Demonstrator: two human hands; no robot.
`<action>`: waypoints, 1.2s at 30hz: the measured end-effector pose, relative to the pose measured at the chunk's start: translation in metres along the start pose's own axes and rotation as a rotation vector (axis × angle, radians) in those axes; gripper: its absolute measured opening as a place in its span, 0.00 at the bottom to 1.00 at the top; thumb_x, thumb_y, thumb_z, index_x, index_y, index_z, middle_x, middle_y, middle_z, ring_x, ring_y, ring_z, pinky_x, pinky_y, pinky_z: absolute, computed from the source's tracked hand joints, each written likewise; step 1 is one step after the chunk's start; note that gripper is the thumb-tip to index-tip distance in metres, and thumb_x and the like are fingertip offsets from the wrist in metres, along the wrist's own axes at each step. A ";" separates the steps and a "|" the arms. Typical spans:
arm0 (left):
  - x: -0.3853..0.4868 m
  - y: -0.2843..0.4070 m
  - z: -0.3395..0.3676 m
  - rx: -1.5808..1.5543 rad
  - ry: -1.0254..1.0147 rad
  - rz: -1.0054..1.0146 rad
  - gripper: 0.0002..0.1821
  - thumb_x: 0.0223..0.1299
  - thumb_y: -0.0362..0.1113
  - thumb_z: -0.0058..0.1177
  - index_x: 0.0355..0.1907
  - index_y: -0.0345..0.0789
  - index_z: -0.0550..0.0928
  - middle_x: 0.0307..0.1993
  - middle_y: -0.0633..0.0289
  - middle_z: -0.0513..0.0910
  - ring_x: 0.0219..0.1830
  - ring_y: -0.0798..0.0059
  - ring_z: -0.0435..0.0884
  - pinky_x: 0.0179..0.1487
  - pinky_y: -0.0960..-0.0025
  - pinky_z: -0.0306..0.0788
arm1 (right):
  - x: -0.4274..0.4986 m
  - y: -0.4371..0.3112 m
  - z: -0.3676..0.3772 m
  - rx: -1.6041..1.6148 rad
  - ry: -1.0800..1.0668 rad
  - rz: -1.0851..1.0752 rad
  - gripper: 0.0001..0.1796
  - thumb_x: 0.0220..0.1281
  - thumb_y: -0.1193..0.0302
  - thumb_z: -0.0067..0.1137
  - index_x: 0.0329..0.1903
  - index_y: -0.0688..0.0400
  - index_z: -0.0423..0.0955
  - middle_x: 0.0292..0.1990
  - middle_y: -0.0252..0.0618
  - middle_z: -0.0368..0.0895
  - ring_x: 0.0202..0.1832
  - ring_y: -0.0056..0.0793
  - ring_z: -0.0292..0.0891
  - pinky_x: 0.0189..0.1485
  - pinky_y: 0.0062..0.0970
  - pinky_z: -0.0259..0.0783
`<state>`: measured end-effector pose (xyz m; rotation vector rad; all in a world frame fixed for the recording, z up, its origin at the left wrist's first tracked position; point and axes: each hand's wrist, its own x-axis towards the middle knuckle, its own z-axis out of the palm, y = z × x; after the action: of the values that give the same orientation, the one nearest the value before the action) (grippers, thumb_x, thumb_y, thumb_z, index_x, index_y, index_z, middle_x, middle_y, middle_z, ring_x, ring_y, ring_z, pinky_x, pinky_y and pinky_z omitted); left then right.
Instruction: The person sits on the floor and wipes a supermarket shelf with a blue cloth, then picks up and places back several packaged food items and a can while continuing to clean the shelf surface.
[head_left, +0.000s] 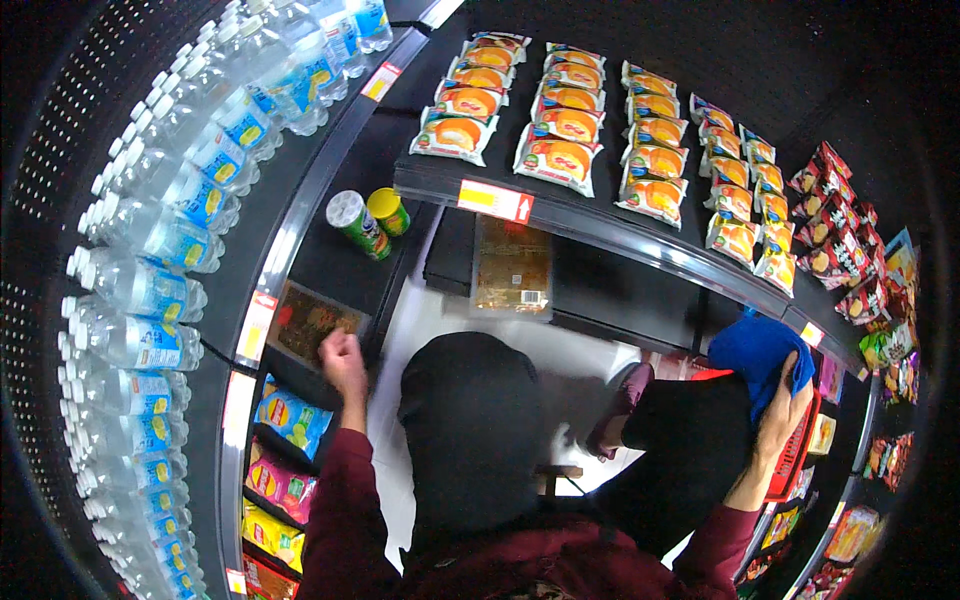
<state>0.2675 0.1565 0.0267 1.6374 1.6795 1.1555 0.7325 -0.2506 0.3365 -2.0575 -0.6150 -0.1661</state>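
My left hand (345, 361) is over the edge of a flat dark brown packet (307, 322) on the lower left shelf; its fingers are curled, and whether they grip the packet cannot be told. A bunched blue cloth (757, 356) is held in my right hand (784, 405), beside my knee. Another flat, brown and gold packet (512, 270) with a printed code lies on the low shelf ahead, jutting over its front edge. Two canisters, one with a clear lid (360, 223) and one with a yellow lid (388, 211), stand close together beyond my left hand.
Rows of water bottles (165, 292) fill the upper left shelf. Packaged round cakes (559, 161) stand in rows on the shelf ahead, above its metal price rail (637, 251). Chip bags (292, 416) lie below my left arm. A red plastic basket (791, 457) is beside my right forearm.
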 end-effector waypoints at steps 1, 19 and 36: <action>-0.010 0.022 0.017 0.013 -0.121 0.108 0.12 0.65 0.36 0.60 0.47 0.33 0.84 0.40 0.59 0.85 0.42 0.72 0.83 0.48 0.68 0.76 | -0.001 -0.001 0.000 -0.017 0.007 -0.009 0.19 0.79 0.64 0.49 0.56 0.69 0.76 0.44 0.33 0.80 0.46 0.18 0.70 0.54 0.23 0.68; -0.035 0.042 0.215 -0.101 -0.808 0.052 0.13 0.61 0.33 0.65 0.44 0.29 0.82 0.37 0.59 0.87 0.39 0.74 0.84 0.46 0.70 0.77 | 0.001 -0.034 0.008 0.001 0.027 -0.024 0.16 0.78 0.66 0.47 0.50 0.67 0.76 0.40 0.34 0.77 0.43 0.20 0.69 0.49 0.23 0.66; -0.013 0.194 0.190 -0.519 -1.018 -0.441 0.19 0.66 0.38 0.61 0.56 0.34 0.79 0.42 0.64 0.84 0.35 0.77 0.83 0.32 0.73 0.77 | 0.002 -0.046 0.007 0.112 0.019 -0.069 0.15 0.78 0.68 0.47 0.47 0.68 0.77 0.39 0.36 0.78 0.42 0.22 0.73 0.49 0.24 0.69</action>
<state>0.5310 0.1657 0.0930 1.1098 0.8844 0.3446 0.7108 -0.2252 0.3683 -1.9264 -0.6691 -0.1872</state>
